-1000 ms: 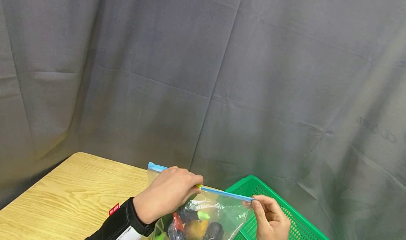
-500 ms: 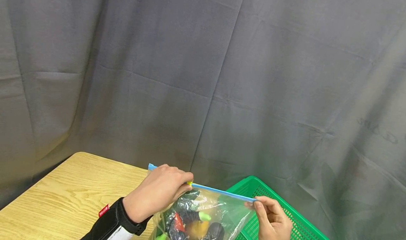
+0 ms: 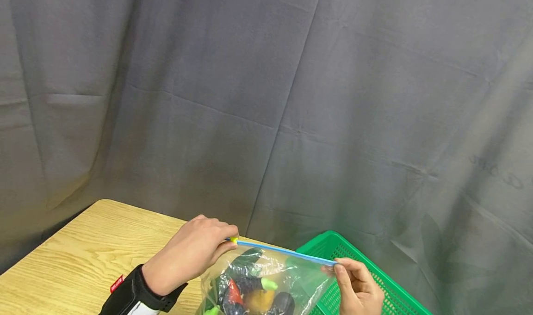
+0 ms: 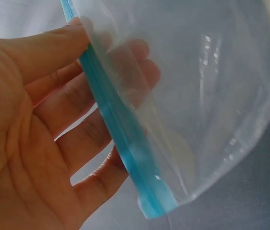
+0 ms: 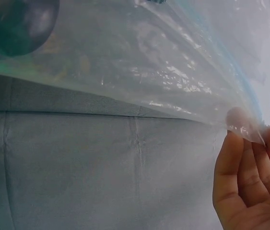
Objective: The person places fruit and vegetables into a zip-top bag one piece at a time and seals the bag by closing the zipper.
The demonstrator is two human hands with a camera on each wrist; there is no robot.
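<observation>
A clear zip bag (image 3: pixel 297 278) with a blue zip strip (image 3: pixel 287 251) stretches between my hands in the head view. Thumb and fingers of my left hand (image 3: pixel 191 250) pinch the yellow slider (image 3: pixel 234 239) on the strip. The bag's right top corner is pinched by my right hand (image 3: pixel 359 287). Inside lie several dark pieces, a red pointed piece (image 3: pixel 234 293), a yellow-orange piece (image 3: pixel 259 301) and a dark piece with a pale green tip (image 3: pixel 269 284). In the left wrist view, the blue strip's far end (image 4: pixel 156 201) sticks out past my left fingers.
A green perforated plastic basket (image 3: pixel 399 287) stands to the right, partly behind the bag and my right hand. A wooden table (image 3: pixel 100 245) spreads to the left. A grey curtain (image 3: pixel 266 97) hangs behind everything.
My left hand has slid leftward along the blue strip with the yellow slider, baring more strip between the hands. My right hand stays at its corner, almost unmoved.
</observation>
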